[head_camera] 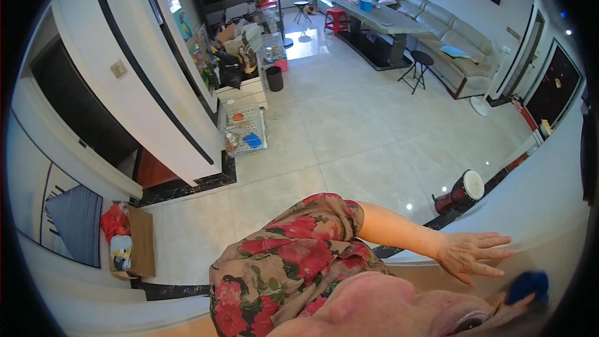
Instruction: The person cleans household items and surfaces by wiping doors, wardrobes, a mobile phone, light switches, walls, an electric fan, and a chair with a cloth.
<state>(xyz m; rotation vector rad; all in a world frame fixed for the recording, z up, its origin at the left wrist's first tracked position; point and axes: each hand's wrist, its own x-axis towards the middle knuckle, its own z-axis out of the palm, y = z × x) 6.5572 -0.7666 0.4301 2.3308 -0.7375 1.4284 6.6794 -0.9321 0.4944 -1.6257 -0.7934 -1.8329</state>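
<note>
My left hand (472,253) reaches out to the right, its back to the camera and its fingers spread apart. It holds nothing. Whether it touches the white wall surface (538,224) behind it cannot be told. The bare forearm comes out of a short sleeve (323,217) with red flowers on brown cloth. A blurred dark blue thing (529,286) lies just below and right of the fingertips, with a skin-coloured patch beside it; what they are is unclear. My right hand is out of view.
A small hand drum (461,192) leans by the right wall. Farther off stand a black folding stool (421,58), a long table (381,18) and a cream sofa (449,23). At left are a wire cage (243,126) and an open cardboard box (142,243).
</note>
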